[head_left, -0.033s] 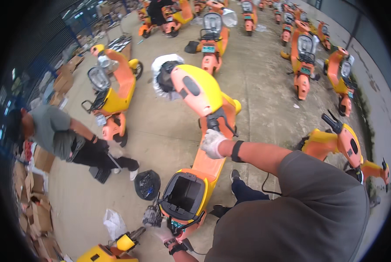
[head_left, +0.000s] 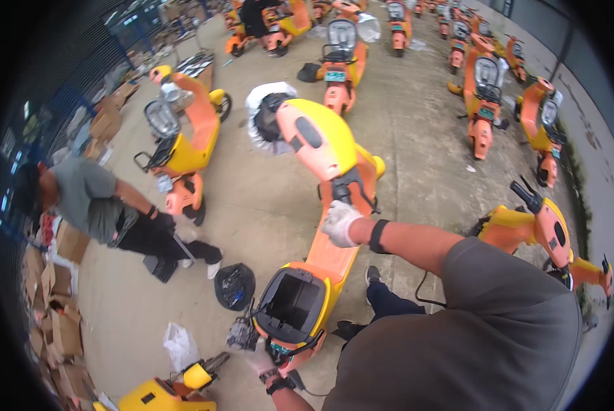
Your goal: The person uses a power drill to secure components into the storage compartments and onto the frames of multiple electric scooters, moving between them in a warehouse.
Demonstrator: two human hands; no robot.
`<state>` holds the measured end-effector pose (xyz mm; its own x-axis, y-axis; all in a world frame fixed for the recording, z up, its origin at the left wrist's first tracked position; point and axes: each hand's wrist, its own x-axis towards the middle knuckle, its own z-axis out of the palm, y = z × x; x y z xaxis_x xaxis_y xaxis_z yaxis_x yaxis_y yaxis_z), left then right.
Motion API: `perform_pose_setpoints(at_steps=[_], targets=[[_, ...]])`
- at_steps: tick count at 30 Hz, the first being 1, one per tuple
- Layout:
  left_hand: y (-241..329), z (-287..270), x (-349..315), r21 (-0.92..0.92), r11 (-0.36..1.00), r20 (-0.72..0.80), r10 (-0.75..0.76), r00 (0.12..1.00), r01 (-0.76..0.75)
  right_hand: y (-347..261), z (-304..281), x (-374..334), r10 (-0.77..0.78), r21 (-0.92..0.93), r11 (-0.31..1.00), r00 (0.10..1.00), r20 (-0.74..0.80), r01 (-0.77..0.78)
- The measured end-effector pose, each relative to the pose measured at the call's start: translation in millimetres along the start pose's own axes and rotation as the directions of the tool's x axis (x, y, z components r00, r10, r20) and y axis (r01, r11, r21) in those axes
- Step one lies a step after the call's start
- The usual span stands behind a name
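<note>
An orange and yellow scooter (head_left: 331, 257) stands before me, its open black storage box (head_left: 292, 305) at the near end. My right hand (head_left: 341, 222), in a white glove, is closed round the near end of the handlebar (head_left: 348, 188), below the brake lever. By the scooter's tail is my left hand (head_left: 255, 356), also gloved. It touches a grey, lumpy part (head_left: 242, 333) beside the black rear rail (head_left: 296, 351). The left fingers look bent inward, but what they hold is hidden. White wrapping (head_left: 257, 127) surrounds the far handlebar end.
At left a person in a grey shirt (head_left: 91, 192) bends over beside a black bag (head_left: 234, 286). A yellow scooter (head_left: 159, 397) lies close at lower left, a white bag (head_left: 181, 348) near it. More scooters stand ahead and right (head_left: 553, 236). Cardboard boxes (head_left: 64, 329) line the left side.
The scene has shifted slightly to the right in view. Both hands keep their places on the scooter.
</note>
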<state>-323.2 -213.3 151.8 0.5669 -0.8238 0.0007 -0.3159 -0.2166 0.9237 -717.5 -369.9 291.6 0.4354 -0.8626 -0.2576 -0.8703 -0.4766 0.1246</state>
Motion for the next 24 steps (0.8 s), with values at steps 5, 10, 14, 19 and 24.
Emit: perform_pose_setpoints(at_steps=[5,10,14,19,24], targets=[[25.3,29.1,-4.1,0.412,0.895,0.029,-0.198,0.98,0.169,3.1,-4.9,-6.3,0.022,0.003,1.0,1.0,0.013,-0.022],[9.1,22.7,-7.8,0.28,0.956,0.088,-0.118,0.989,0.089,3.3,1.9,-5.8,0.034,-0.003,0.999,0.999,0.03,-0.034],[-6.0,22.8,-7.5,0.349,0.934,0.075,-0.11,0.991,0.078,1.0,13.8,5.7,-0.004,-0.043,0.999,1.0,-0.005,0.004],[11.9,24.2,-9.1,0.539,0.84,0.064,-0.109,0.992,0.057,-0.2,10.7,6.4,-0.023,-0.047,0.999,1.0,-0.005,0.023],[21.1,30.2,-10.5,0.539,0.841,0.099,-0.112,0.989,0.041,1.9,0.8,-1.1,0.011,-0.07,0.998,0.998,0.069,-0.006]])
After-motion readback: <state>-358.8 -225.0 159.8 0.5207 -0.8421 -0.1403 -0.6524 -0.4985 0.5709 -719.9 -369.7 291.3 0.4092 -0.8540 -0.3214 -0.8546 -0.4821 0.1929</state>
